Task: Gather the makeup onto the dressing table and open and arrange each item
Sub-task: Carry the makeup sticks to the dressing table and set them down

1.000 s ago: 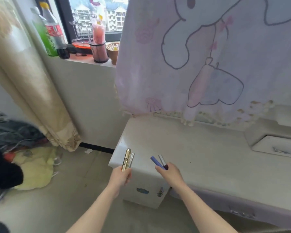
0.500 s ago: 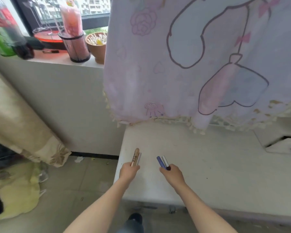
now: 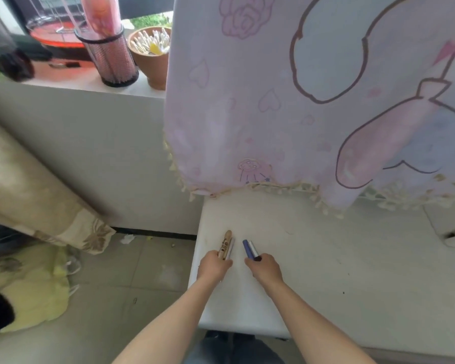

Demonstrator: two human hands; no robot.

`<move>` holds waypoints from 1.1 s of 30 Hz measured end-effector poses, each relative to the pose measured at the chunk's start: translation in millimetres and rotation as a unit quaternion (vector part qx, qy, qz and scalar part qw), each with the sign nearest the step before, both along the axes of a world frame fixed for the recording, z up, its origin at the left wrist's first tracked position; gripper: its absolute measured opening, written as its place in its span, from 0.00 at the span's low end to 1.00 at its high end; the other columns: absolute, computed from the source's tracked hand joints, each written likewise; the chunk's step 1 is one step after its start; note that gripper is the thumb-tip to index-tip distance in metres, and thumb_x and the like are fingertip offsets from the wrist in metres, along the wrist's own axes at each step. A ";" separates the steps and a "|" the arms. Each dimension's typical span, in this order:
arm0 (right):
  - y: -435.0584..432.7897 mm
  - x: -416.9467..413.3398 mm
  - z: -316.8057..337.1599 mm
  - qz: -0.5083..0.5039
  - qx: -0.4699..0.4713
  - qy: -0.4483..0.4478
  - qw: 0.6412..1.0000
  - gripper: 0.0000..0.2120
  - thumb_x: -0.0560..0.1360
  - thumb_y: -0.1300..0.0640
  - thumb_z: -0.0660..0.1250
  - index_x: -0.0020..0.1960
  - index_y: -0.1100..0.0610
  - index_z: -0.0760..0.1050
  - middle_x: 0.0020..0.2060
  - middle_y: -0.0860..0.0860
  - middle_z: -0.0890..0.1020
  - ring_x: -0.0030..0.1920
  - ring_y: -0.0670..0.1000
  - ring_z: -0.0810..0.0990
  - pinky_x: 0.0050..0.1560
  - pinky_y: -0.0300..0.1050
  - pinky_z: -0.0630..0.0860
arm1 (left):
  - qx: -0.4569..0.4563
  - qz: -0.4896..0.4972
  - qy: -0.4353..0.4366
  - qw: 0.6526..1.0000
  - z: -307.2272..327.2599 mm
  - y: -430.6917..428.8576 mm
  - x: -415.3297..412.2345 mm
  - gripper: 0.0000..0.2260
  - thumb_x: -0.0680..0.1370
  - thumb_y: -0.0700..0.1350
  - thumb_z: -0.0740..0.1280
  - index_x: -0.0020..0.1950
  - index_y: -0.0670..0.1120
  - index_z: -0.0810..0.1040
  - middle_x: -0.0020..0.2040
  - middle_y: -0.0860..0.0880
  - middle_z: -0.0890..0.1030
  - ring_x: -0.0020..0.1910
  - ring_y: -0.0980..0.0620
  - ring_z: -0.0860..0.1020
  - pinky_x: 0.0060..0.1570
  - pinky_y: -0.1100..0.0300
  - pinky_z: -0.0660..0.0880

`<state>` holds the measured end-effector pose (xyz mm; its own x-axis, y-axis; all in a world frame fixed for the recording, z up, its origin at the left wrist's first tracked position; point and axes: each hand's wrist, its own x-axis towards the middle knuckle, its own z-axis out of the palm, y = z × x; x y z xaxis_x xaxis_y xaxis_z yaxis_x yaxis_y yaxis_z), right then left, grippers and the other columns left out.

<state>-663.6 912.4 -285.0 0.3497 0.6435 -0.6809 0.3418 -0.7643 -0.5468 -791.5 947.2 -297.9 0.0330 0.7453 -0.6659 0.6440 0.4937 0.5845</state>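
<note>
Advanced over table: left hand, gold tube; right hand, blue tube.

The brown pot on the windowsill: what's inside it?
The brown pot holds white-tipped cotton swabs and something yellow. Its right side is covered by the pink cartoon cloth, so the rest cannot be seen.

Cotton-swab pot beside mesh holder

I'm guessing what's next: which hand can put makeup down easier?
Probably the right hand: its blue tube is farther in over the dressing table; the left hand holds its gold tube near the edge.
</note>
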 end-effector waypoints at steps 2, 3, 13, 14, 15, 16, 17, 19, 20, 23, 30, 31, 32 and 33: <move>6.3 -0.9 -1.4 0.015 -0.004 -0.010 1.000 0.11 0.74 0.51 0.63 0.36 0.56 0.67 0.31 0.48 0.72 0.32 0.49 0.72 0.28 0.39 0.64 | 0.007 -0.005 0.021 1.000 1.5 -0.3 1.4 0.11 0.73 0.45 0.65 0.52 0.41 0.72 0.44 0.47 0.74 0.39 0.48 0.73 0.27 0.62 0.65; 9.2 -1.6 -2.3 0.023 -0.006 -0.015 1.000 0.10 0.74 0.51 0.63 0.39 0.57 0.68 0.32 0.49 0.73 0.35 0.51 0.73 0.29 0.40 0.65 | 0.011 -0.008 0.031 0.999 1.7 -1.1 1.7 0.10 0.73 0.45 0.66 0.50 0.42 0.71 0.43 0.47 0.74 0.39 0.48 0.73 0.27 0.62 0.65; 24.9 -2.1 -16.7 0.041 -0.019 -0.022 0.999 0.14 0.76 0.48 0.59 0.41 0.58 0.71 0.44 0.57 0.79 0.44 0.56 0.78 0.41 0.41 0.68 | 0.031 -0.027 0.079 0.996 3.4 -6.9 4.3 0.06 0.72 0.46 0.64 0.44 0.46 0.68 0.44 0.46 0.77 0.42 0.46 0.75 0.37 0.61 0.66; 24.5 -0.2 -17.2 0.032 -0.015 -0.023 0.999 0.14 0.77 0.48 0.58 0.46 0.59 0.72 0.47 0.58 0.80 0.46 0.56 0.78 0.42 0.41 0.68 | 0.032 -0.033 0.089 0.995 3.9 -6.8 3.9 0.06 0.72 0.47 0.64 0.44 0.47 0.68 0.44 0.47 0.77 0.42 0.46 0.75 0.37 0.61 0.66; 24.1 2.0 -16.8 0.022 -0.011 -0.027 0.999 0.15 0.78 0.49 0.56 0.51 0.61 0.73 0.50 0.59 0.80 0.48 0.57 0.78 0.43 0.41 0.68 | 0.035 -0.038 0.101 0.994 4.0 -6.6 3.4 0.06 0.72 0.47 0.63 0.44 0.47 0.68 0.44 0.48 0.77 0.42 0.47 0.74 0.38 0.61 0.66; 23.9 4.2 -15.8 0.015 -0.005 -0.031 0.999 0.15 0.78 0.51 0.56 0.54 0.62 0.72 0.50 0.59 0.79 0.48 0.57 0.78 0.43 0.41 0.68 | 0.040 -0.044 0.113 0.992 3.5 -6.4 2.7 0.06 0.73 0.47 0.63 0.44 0.47 0.68 0.45 0.48 0.77 0.43 0.47 0.75 0.39 0.61 0.67; 23.8 6.3 -15.1 0.011 0.001 -0.036 0.999 0.15 0.78 0.54 0.56 0.56 0.63 0.72 0.49 0.58 0.78 0.47 0.57 0.77 0.43 0.41 0.68 | 0.044 -0.048 0.122 0.990 2.7 -6.1 2.1 0.05 0.73 0.47 0.62 0.44 0.47 0.69 0.47 0.47 0.78 0.45 0.46 0.75 0.40 0.61 0.67; 24.0 9.7 -14.5 0.004 0.008 -0.040 0.999 0.13 0.77 0.57 0.56 0.56 0.64 0.71 0.47 0.58 0.77 0.44 0.56 0.75 0.42 0.41 0.68 | 0.052 -0.055 0.132 0.988 2.4 -6.1 1.9 0.05 0.73 0.46 0.62 0.44 0.47 0.69 0.50 0.47 0.79 0.44 0.47 0.75 0.40 0.60 0.68; 24.1 10.5 -14.9 0.002 0.010 -0.039 0.999 0.12 0.77 0.58 0.57 0.56 0.64 0.71 0.46 0.57 0.77 0.43 0.55 0.75 0.41 0.42 0.69 | 0.053 -0.058 0.133 0.988 2.4 -6.2 2.0 0.05 0.73 0.46 0.62 0.44 0.47 0.69 0.49 0.47 0.78 0.43 0.48 0.74 0.40 0.60 0.67; 23.9 9.0 -16.6 0.006 0.010 -0.037 0.999 0.06 0.76 0.58 0.58 0.50 0.61 0.69 0.49 0.60 0.80 0.45 0.58 0.80 0.42 0.44 0.73 | 0.057 -0.064 0.135 0.987 1.3 -7.4 2.5 0.04 0.73 0.45 0.62 0.44 0.47 0.69 0.45 0.48 0.76 0.42 0.49 0.73 0.39 0.61 0.66; 26.2 4.5 -10.0 0.052 -0.008 -0.091 0.995 0.13 0.77 0.57 0.59 0.58 0.63 0.70 0.55 0.59 0.79 0.55 0.58 0.78 0.43 0.41 0.67 | 0.059 -0.057 0.114 0.990 2.9 -11.8 1.9 0.03 0.73 0.45 0.63 0.44 0.48 0.70 0.45 0.49 0.76 0.42 0.50 0.73 0.39 0.61 0.67; 26.0 4.0 -9.6 0.055 -0.006 -0.093 0.994 0.13 0.77 0.57 0.59 0.58 0.63 0.70 0.56 0.59 0.79 0.55 0.58 0.78 0.42 0.41 0.66 | 0.059 -0.056 0.110 0.991 3.3 -12.2 1.3 0.03 0.73 0.45 0.63 0.44 0.48 0.70 0.44 0.49 0.75 0.42 0.50 0.73 0.39 0.61 0.67; 26.0 3.5 -9.7 0.056 -0.004 -0.094 0.994 0.13 0.77 0.57 0.60 0.58 0.63 0.69 0.56 0.59 0.79 0.55 0.58 0.78 0.42 0.41 0.66 | 0.059 -0.056 0.105 0.991 3.8 -12.5 0.6 0.03 0.73 0.45 0.63 0.44 0.48 0.70 0.44 0.50 0.75 0.42 0.50 0.73 0.39 0.60 0.67; 25.7 3.1 -9.5 0.059 -0.002 -0.095 0.994 0.13 0.77 0.57 0.60 0.58 0.63 0.69 0.56 0.59 0.79 0.55 0.58 0.78 0.43 0.41 0.67 | 0.059 -0.056 0.100 0.992 4.3 -12.7 -0.2 0.03 0.73 0.45 0.63 0.44 0.48 0.70 0.44 0.50 0.75 0.42 0.49 0.73 0.38 0.60 0.67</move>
